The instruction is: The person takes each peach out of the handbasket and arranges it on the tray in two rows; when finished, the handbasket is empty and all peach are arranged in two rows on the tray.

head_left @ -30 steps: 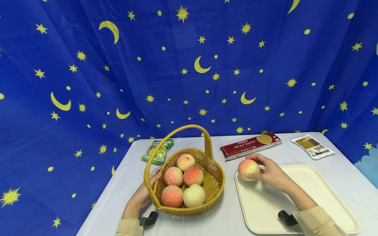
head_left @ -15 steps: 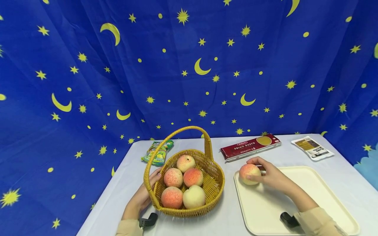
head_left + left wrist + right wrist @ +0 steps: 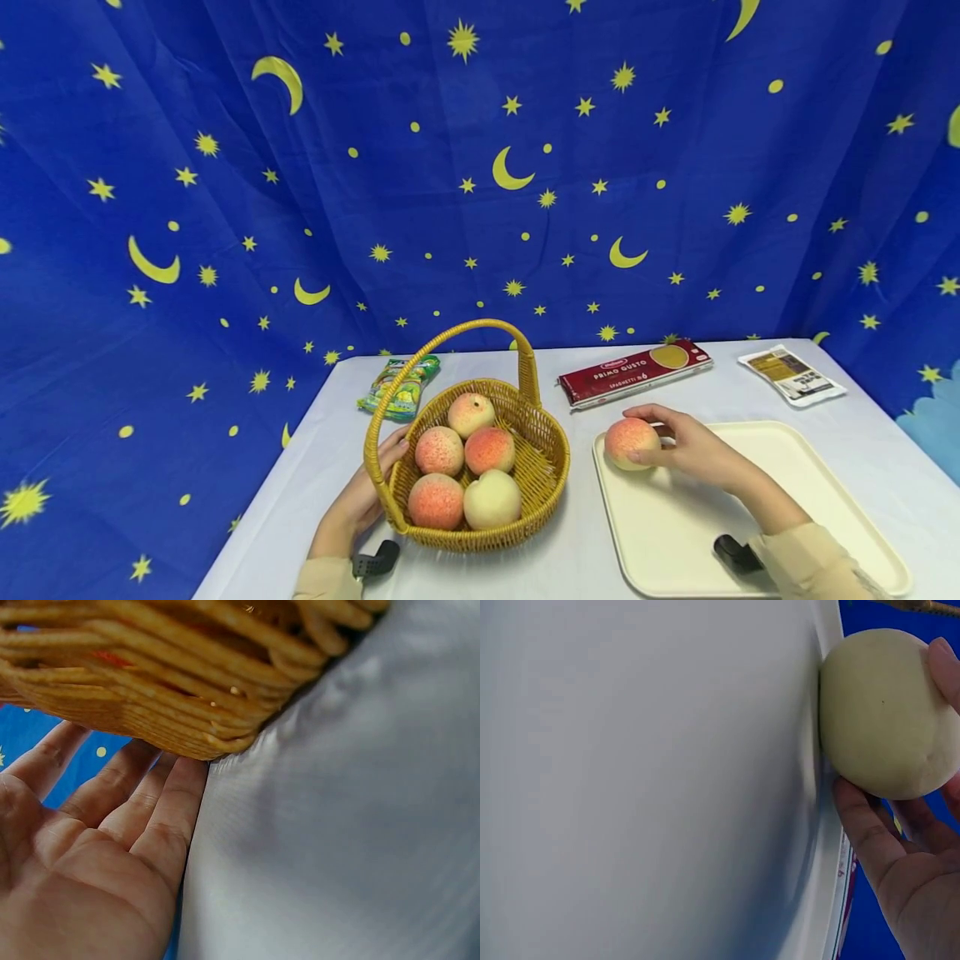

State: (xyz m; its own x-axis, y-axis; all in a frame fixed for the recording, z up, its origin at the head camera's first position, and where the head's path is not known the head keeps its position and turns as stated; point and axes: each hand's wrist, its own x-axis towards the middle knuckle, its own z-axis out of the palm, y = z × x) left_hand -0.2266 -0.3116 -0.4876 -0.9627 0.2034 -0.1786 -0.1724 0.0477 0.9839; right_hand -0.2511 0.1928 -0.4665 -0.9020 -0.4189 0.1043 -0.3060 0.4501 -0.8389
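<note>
At the tray's far left corner my right hand (image 3: 693, 450) holds a pink and cream peach (image 3: 632, 443) between thumb and fingers. Its pale side shows in the right wrist view, where the peach (image 3: 885, 712) sits right at the surface of the cream tray (image 3: 810, 780). Against the left outside of a wicker basket (image 3: 558, 467) lies my left hand (image 3: 367, 492). Seen from the left wrist, that hand's (image 3: 97, 832) fingers are extended, with their tips at the woven wall (image 3: 150, 712). Several peaches (image 3: 491, 451) rest inside the basket, one of them pale (image 3: 492, 499).
Behind the basket lies a green snack packet (image 3: 405, 392). A red spaghetti pack (image 3: 633, 373) is beyond the tray (image 3: 712, 533), and a white and brown pouch (image 3: 791, 375) lies at the back right. The basket's tall handle (image 3: 450, 333) arches over the peaches. A blue starry curtain (image 3: 420, 200) hangs behind the table.
My right hand has lowered the peach slightly toward the near side, into the tray's corner, still holding it. My left hand and the basket have stayed put.
</note>
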